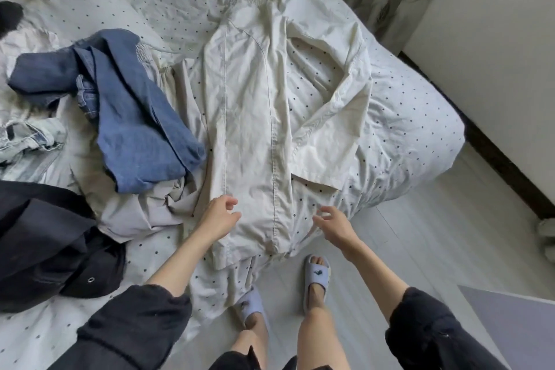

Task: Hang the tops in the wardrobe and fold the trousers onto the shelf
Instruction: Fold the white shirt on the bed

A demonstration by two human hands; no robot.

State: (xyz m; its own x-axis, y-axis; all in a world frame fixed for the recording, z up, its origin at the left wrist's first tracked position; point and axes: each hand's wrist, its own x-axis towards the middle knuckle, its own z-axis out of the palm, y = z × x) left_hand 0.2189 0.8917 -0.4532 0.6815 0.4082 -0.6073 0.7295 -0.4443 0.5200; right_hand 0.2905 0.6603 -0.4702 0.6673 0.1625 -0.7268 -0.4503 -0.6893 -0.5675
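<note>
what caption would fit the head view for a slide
Both hands, left hand and right hand, hover open over cream trousers spread on the dotted bed, blue garment alongside.

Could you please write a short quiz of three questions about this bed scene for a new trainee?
1. True or false: the left hand rests on the cream trousers.
2. Which garment lies to the left of the cream trousers? A) blue garment B) red coat C) green scarf
3. Fill in: the right hand hovers with fingers spread, holding ____.

Key: 1 true; 2 A; 3 nothing.
</note>
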